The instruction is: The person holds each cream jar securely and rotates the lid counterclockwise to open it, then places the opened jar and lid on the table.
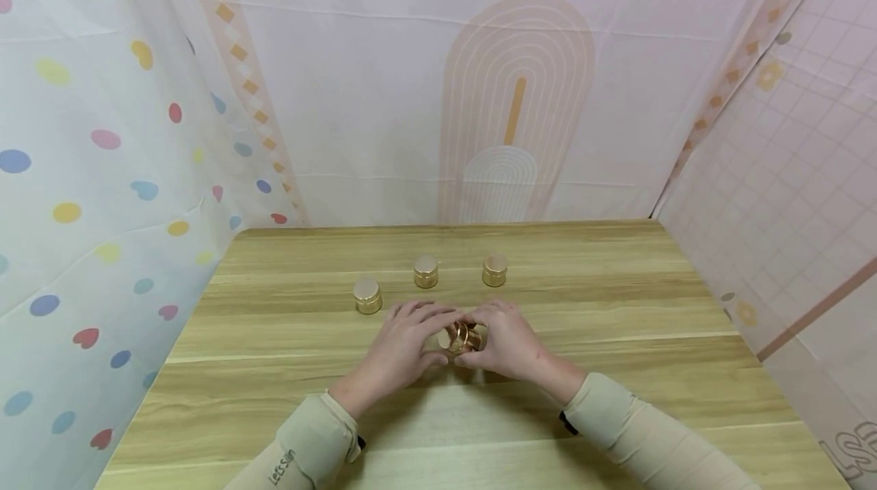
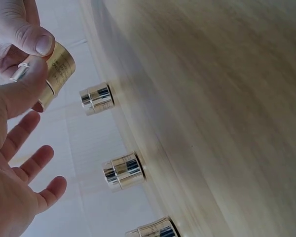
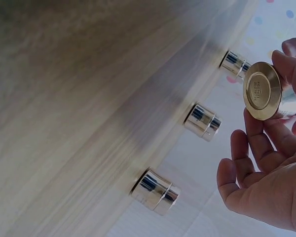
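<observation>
Gripping a gold jar between them in the head view, the left hand and right hand meet just above the counter. The jar is tipped over, its flat lid turned towards the left hand and its other end towards the right. Three matching jars stand upright on the counter: a left jar to the left of the gripped one and slightly behind it, a middle jar behind it and a little left, and a right jar behind it and a little right. Well behind it hangs a cloth backdrop.

From the left wrist, the left thumb lies across the jar while three fingers spread below it; the right thumb presses its side. The jar is raised clear of the counter.

From the right wrist, its round end shows small stamped characters. Right fingers hold the rim, the others loosely bent below it.
</observation>
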{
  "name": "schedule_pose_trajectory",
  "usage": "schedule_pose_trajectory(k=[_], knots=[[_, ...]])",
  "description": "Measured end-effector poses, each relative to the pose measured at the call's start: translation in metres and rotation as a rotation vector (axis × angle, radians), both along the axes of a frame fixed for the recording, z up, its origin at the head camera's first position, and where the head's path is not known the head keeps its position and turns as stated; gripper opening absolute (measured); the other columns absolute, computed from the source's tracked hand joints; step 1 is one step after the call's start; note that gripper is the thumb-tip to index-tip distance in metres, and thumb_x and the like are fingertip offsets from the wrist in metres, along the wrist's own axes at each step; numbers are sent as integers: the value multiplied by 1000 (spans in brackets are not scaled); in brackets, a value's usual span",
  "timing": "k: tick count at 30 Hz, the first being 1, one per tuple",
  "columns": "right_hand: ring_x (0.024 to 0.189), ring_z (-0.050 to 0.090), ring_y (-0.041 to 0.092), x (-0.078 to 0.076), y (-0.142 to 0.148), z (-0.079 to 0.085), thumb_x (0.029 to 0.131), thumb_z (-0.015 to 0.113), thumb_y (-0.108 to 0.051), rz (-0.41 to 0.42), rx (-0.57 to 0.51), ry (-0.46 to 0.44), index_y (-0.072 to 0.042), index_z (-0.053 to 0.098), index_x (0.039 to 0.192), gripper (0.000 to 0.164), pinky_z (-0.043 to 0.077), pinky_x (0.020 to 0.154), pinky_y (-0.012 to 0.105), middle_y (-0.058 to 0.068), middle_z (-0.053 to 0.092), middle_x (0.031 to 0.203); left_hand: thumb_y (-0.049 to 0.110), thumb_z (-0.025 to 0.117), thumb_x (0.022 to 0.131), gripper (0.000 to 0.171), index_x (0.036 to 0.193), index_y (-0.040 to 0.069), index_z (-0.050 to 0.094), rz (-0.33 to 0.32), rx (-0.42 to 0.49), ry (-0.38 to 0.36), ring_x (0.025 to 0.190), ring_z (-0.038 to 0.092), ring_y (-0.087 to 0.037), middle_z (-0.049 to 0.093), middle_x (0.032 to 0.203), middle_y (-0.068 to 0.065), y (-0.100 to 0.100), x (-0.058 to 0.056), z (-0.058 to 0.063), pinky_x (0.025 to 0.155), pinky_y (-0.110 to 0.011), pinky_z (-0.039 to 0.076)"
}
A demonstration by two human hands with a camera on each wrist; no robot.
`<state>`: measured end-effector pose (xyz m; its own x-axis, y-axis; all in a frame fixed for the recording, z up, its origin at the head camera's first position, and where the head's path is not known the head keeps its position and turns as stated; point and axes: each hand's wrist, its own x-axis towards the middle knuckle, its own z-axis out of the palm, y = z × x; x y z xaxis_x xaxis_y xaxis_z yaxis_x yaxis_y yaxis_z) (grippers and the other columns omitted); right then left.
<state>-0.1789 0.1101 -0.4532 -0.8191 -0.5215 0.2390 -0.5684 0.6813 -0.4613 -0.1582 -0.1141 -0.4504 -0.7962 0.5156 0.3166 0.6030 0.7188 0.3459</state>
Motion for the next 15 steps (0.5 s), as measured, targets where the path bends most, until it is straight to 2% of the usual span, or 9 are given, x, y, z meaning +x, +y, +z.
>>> schedule_pose_trajectory(k=[5,9,15], knots=[[121,70,29,1,0,0,74,98,-35,-7,0,-24,-14,78,125,58,52,110,57,4,80,123,16,92,79,68,142,25,69,-20,12,53,137,61,-34,71,144,-2,1,0,-2,118,-64,43],[119,70,27,1,0,0,74,98,-34,-1,-4,-23,-15,78,127,60,52,109,56,3,80,123,25,89,83,60,140,19,70,-10,27,26,133,63,-32,73,138,-6,0,-1,-2,118,-63,43],[117,72,26,0,0,-1,74,98,-33,17,4,23,-13,78,127,60,54,106,53,2,81,121,40,84,88,62,142,15,68,18,5,-32,133,63,-33,73,137,-9,-2,-2,-2,119,-62,42]])
